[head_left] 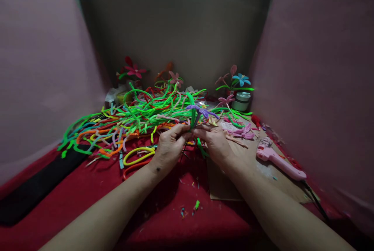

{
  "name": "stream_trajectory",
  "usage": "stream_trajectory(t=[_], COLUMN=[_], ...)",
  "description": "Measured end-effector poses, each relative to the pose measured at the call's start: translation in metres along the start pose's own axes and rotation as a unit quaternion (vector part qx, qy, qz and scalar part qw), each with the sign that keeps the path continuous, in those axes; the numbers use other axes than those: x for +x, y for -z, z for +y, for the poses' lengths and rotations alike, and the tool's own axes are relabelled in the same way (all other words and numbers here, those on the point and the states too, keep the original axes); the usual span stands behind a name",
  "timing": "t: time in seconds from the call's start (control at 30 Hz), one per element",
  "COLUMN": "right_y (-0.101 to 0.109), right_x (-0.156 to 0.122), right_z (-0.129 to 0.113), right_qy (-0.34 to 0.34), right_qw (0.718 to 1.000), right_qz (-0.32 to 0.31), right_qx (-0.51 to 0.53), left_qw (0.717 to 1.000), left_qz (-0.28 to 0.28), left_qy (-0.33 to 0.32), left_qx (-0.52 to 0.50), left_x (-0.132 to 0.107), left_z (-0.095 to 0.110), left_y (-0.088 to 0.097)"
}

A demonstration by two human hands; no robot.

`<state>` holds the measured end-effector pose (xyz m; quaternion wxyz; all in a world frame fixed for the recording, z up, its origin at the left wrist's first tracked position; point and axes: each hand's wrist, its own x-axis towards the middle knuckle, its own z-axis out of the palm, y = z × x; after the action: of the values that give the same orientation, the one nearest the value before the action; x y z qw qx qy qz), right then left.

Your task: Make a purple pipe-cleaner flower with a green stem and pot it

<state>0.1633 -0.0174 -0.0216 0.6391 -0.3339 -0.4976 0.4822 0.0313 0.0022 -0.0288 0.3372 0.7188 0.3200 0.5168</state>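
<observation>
Far L: black strip (37, 186) flat on red cloth (163, 212), runs off the frame edge
L-centre: pipe-cleaner pile (137, 116), mostly green w/ orange, yellow, pink; loose tangle on the cloth, reaching back twd the wall
Back L: red flower (133, 70) upright behind the pile
Pile front: yellow loop (137, 155) lying flat, just L of the L wrist
L hand: (169, 146) closed; I see thumb + fingertips pinching the stem just under the bloom
Item held: purple flower (200, 110), raised above the cloth btwn both hands, in front of the pile; its green stem (193, 120) runs down btwn the fingertips
R hand: (216, 142) closed on the same stem, fingertips touching those of L hand
Under R forearm: cardboard sheet (222, 186) on the cloth
R of hands: pink petal pieces (244, 132) loose on the cardboard
Back R: blue flower (241, 79) upright; small jar (242, 101) just below it
Far R: pink glue gun (277, 161) lying on the cardboard, apart from R hand; I can't tell if it's on
</observation>
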Motion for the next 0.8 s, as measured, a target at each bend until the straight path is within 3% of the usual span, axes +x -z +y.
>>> stream_trajectory(t=[0.17, 0.3, 0.5, 0.67, 0.8], right_y=[-0.001, -0.0049, -0.0026, -0.0007, -0.0026], right_x=[-0.0011, -0.0029, -0.0005, -0.003, -0.0057], right_z=[0.0035, -0.0003, -0.0008, -0.002, -0.0031], right_qy=[0.028, 0.03, 0.064, 0.152, 0.198], right_qw=[0.999, 0.996, 0.99, 0.948, 0.924], right_qz=[0.021, 0.032, -0.003, 0.024, 0.031], right_qx=[-0.032, -0.081, -0.128, -0.279, -0.326], left_qw=[0.992, 0.995, 0.997, 0.995, 0.993], left_qz=[0.022, 0.036, 0.047, 0.056, 0.049], left_qy=[-0.044, -0.032, 0.004, -0.009, -0.014], left_qx=[0.114, 0.087, 0.058, 0.086, 0.108], left_x=[-0.0042, -0.0037, 0.0, 0.0005, -0.0009], left_z=[-0.0034, -0.0035, 0.0039, 0.0054, 0.0039], left_y=[-0.0013, -0.0006, 0.0024, 0.003, 0.0035])
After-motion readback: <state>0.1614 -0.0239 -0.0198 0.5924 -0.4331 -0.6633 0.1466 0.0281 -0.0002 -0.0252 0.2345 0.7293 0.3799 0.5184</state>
